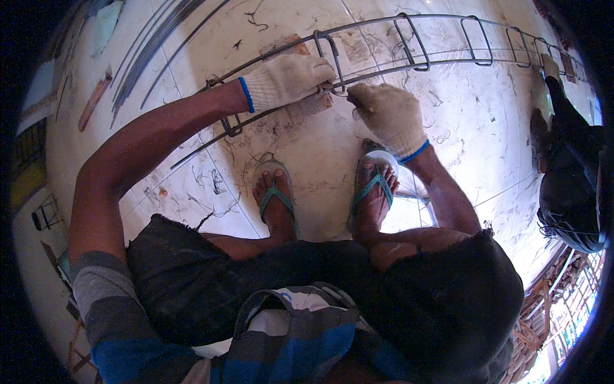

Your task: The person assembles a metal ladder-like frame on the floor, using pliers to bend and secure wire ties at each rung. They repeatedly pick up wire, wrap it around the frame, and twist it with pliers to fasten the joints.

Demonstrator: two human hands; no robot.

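Observation:
A long frame of steel reinforcing bars with rectangular stirrups (410,42) runs across the floor ahead of me. My left hand (291,78), in a cream knitted glove with a blue cuff, is closed at a stirrup (330,59), where it meets the near bar; what its fingertips grip is hidden. Just to the right, my right hand (391,116), gloved alike, pinches what looks like a thin tie wire beside that joint. Beneath the frame, a reddish block (312,105) shows partly behind my left hand.
Several loose steel rods (150,54) lie at the far left, near another reddish block (94,102). Scraps of wire (214,182) litter the tiles. My sandalled feet (276,195) stand close to the frame. At right, another person (569,192) in dark clothing crouches by its far end.

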